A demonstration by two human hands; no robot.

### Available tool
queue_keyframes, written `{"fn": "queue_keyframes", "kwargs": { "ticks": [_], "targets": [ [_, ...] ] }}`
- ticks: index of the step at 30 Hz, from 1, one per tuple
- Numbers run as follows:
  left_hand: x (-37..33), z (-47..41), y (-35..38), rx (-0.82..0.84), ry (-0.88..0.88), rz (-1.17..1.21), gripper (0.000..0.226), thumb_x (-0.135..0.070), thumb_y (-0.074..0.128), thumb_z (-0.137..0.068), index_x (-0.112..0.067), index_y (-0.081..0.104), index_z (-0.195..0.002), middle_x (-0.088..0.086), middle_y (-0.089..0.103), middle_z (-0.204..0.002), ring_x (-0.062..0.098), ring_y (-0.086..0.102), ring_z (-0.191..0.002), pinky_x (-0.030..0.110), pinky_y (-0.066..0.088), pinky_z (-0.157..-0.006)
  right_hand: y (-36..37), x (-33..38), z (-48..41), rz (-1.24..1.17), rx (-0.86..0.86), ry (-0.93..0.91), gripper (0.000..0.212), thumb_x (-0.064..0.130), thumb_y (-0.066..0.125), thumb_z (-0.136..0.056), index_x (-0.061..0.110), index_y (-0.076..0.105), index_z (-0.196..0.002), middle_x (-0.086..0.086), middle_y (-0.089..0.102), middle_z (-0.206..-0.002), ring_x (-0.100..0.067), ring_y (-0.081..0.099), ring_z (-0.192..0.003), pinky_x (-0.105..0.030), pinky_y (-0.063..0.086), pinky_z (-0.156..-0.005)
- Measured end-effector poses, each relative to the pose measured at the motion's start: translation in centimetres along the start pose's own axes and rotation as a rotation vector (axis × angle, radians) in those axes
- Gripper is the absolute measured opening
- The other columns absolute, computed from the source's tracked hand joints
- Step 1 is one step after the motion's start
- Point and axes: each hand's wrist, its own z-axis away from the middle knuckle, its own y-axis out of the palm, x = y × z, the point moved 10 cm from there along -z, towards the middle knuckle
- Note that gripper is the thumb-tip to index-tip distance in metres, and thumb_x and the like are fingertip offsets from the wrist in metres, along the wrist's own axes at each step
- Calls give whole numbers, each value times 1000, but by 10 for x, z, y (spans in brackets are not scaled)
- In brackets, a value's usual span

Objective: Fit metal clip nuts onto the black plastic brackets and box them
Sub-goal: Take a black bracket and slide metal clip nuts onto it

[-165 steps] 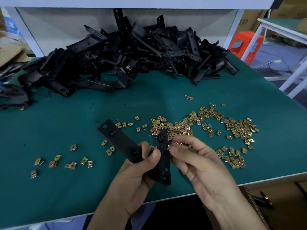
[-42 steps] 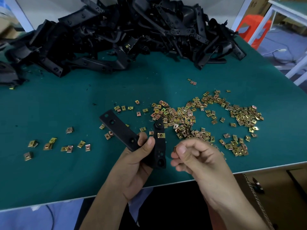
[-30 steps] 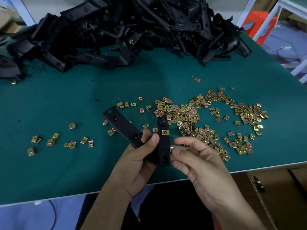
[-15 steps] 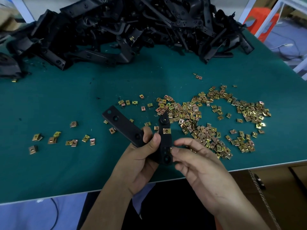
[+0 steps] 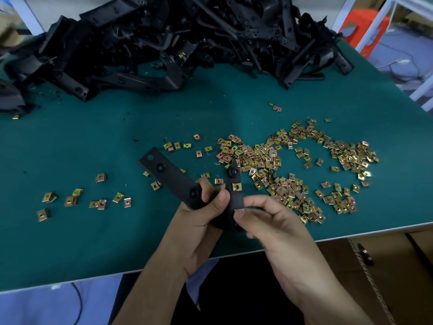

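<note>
1. Above the near table edge, we hold the black bracket in the left hand, fingers wrapped around its bend.
2. One clip nut already sits on the upright arm, whose long axis points away from us.
3. Our right hand touches that arm's right edge, thumb and forefinger pinched narrow; a sliver of metal shows there, probably a second nut.
4. Judgement: the push goes leftward, across the arm's axis.
5. Loose nuts lie beyond, nearer the right hand.
</note>
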Motion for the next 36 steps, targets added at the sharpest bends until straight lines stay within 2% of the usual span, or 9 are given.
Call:
{"fn": "queue_keyframes", "kwargs": {
  "ticks": [3, 9, 15, 20, 24, 26, 29, 34, 36],
  "targets": [
    [-1, 2, 0, 0, 15, 4, 47, -19, 86, -80, -19, 40, -75, 8, 48, -80, 21, 53, -76, 32, 45, -71, -6, 14, 3, 141, -19, -118, 17, 5, 76, -83, 19, 78, -92, -1, 78, -89, -8, 73, -82, -13, 51, -71],
    [1, 1, -1, 0, 8, -32, 45, -17, 83, -83, -17, 39, -76, 13, 41, -85, 25, 48, -81, 36, 40, -74, -14, 17, 3, 186, -67, -167, 31, 4, 79, -81, 20, 72, -106, -2, 78, -82, -11, 75, -81, -12, 52, -69],
    [2, -1, 3, -43, 14, -142, 36, -11, 78, -84, -17, 44, -75, 7, 57, -83, 24, 61, -80, 32, 53, -69, -23, 14, -1, 268, -75, -153, 41, 8, 78, -83, 36, 69, -112, 11, 75, -89, -1, 70, -89, -9, 50, -73],
    [10, -6, 15, -55, 17, -246, 29, -8, 76, -82, -16, 49, -76, 23, 58, -104, 39, 65, -101, 41, 57, -80, -36, 18, 3, 170, -130, -205, 42, 4, 81, -78, 35, 70, -103, 15, 74, -92, 1, 71, -89, -9, 52, -70],
    [20, -13, 40, 30, 35, -329, 30, -8, 76, -87, -19, 51, -78, 13, 70, -101, 38, 69, -106, 37, 55, -82, -64, 14, 12, 39, -197, -181, 47, 6, 84, -74, 20, 73, -117, 5, 77, -101, -5, 72, -98, -15, 55, -79],
    [30, -16, 56, 76, 29, -366, 28, -15, 77, -86, -21, 51, -79, 15, 71, -105, 39, 68, -110, 42, 52, -87, -75, 19, 21, -38, -205, -216, 39, -1, 79, -76, 20, 78, -109, 1, 78, -99, -8, 73, -96, -13, 54, -78],
    [53, -21, 86, 167, -12, -402, 27, -23, 78, -86, -20, 51, -83, 13, 71, -102, 37, 69, -107, 41, 54, -87, -96, 32, 40, -102, -236, -312, 42, -4, 74, -78, 35, 82, -90, 2, 79, -93, -5, 74, -89, -10, 53, -72],
    [104, -28, 134, 256, -120, -464, 25, -24, 80, -82, -19, 55, -86, 31, 60, -112, 49, 63, -111, 65, 50, -98, -159, 34, 76, -186, -409, -361, 39, -3, 72, -79, 33, 82, -91, 1, 79, -90, -7, 74, -87, -14, 55, -72],
    [130, -28, 159, 328, -142, -500, 22, -24, 79, -82, -20, 57, -85, 31, 62, -106, 44, 68, -105, 58, 55, -91, -184, 30, 93, -244, -469, -358, 35, -7, 68, -85, 22, 82, -98, -8, 78, -97, -19, 74, -96, -24, 59, -79]
  ]
}}
